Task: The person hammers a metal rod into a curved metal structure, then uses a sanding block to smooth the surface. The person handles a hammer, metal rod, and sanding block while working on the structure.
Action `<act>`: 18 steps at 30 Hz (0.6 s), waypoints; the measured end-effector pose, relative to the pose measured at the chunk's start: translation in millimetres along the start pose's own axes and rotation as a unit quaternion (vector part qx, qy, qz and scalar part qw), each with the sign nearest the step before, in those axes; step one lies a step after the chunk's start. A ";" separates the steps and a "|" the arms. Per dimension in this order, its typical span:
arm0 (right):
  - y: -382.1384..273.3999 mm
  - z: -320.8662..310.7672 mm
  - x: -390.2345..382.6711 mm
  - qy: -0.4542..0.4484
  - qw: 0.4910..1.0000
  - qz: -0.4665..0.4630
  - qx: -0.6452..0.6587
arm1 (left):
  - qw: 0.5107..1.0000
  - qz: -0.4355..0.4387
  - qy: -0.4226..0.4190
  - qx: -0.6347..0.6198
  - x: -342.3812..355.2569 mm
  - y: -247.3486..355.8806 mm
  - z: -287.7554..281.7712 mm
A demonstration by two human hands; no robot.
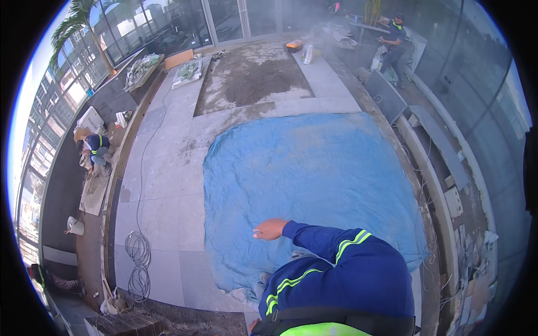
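Observation:
Over the large crumpled blue tarp [314,168], my right hand [270,229] reaches out to the left from a navy sleeve with yellow-green reflective bands. Its fingertips point left, slightly apart, and I see nothing held in them. Whether the hand touches the tarp cannot be told. My left sleeve [294,285] bends down toward the lower edge. Only a sliver of my left hand [254,324] shows there, its fingers hidden. A grey shoe [261,283] rests by the tarp's lower left edge.
Grey floor tiles [159,173] border the tarp, with a coiled cable [138,263] on them. Beyond lies a bare dirt patch [252,78]. A person crouches [98,147] at left near a white bucket [74,225]; another person [394,42] stands far right amid dust. Slabs [385,95] lean right.

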State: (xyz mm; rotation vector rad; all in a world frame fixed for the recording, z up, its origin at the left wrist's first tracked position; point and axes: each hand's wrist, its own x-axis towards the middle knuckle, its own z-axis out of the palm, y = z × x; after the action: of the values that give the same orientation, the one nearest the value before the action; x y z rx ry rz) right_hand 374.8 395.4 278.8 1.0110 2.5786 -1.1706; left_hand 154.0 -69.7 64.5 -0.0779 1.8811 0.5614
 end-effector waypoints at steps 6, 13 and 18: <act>-8.5 20.7 0.0 -0.071 0.990 -0.083 -0.089 | 0.961 0.243 0.081 0.107 -47.2 77.1 82.6; -94.3 103.7 -26.4 -0.342 0.890 -0.288 -0.091 | 0.920 0.349 0.179 -0.009 -127.7 85.2 143.9; -59.3 191.5 -23.0 -0.378 0.852 -0.327 -0.155 | 0.938 0.078 0.282 -0.184 -122.0 -84.1 157.9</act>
State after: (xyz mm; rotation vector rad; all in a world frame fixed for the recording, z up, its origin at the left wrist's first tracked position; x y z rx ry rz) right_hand 327.5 219.4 192.2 -0.3994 2.3127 -0.9185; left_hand 364.3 -104.3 102.7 -0.3707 2.3236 1.0863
